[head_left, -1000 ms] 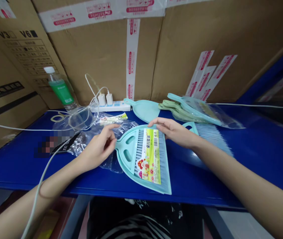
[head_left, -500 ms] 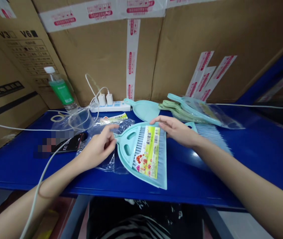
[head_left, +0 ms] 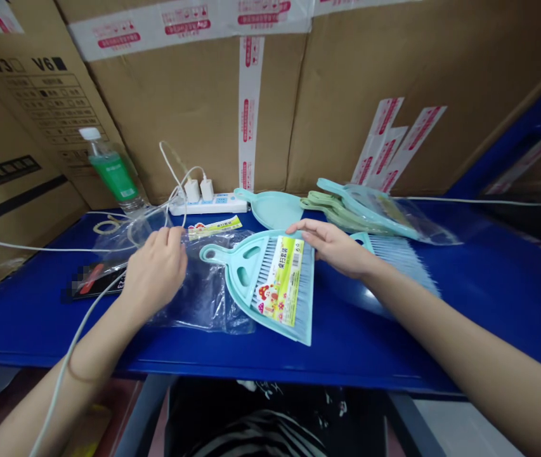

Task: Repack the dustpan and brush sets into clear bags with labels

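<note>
A light-blue dustpan [head_left: 238,293] has a small brush [head_left: 304,311] with blue bristles nested in it, and a printed label card [head_left: 282,279] lies across the bristles. My right hand [head_left: 330,247] is closed on the dustpan's far right corner, thumb and fingers at the edge. Over the left part of a clear plastic bag [head_left: 203,289] is my left hand [head_left: 158,270], its fingers bunched. Its fingertips are hidden, so I cannot tell whether they pinch the bag. The dustpan's looped handle [head_left: 214,254] points left, free of both hands, above the bag.
Behind are another blue dustpan [head_left: 277,209], green handled pieces [head_left: 341,212] and a bagged blue set [head_left: 379,206]. A loose brush [head_left: 406,260] lies right. Leftward are a power strip [head_left: 222,204], bottle [head_left: 113,174], phone [head_left: 99,282] and white cables. Cardboard boxes [head_left: 194,108] stand behind.
My left hand has let go of the dustpan's handle and moved left over the plastic bag. The dustpan, still in my right hand, has shifted slightly away from the table's front edge.
</note>
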A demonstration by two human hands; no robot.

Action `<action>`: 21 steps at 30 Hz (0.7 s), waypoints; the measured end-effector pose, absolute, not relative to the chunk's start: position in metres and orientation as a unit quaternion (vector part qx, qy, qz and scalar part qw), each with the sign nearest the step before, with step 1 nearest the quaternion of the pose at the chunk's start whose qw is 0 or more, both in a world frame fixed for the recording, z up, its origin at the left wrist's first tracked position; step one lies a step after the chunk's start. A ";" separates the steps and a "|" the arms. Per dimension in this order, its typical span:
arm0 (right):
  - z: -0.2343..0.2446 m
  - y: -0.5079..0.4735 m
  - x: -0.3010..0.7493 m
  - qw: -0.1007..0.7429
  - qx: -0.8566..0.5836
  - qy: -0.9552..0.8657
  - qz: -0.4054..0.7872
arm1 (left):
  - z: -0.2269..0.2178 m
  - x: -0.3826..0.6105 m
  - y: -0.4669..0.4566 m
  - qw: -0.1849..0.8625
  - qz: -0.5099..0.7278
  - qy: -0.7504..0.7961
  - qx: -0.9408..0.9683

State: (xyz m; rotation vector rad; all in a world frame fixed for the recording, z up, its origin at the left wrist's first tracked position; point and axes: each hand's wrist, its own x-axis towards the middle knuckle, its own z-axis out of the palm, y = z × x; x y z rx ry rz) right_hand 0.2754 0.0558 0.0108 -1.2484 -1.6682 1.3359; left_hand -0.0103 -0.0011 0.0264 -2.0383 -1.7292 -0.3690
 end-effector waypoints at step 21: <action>0.009 0.059 0.282 0.329 -0.454 -0.620 0.549 | 0.036 -0.009 -0.002 0.211 0.084 -0.727 -0.648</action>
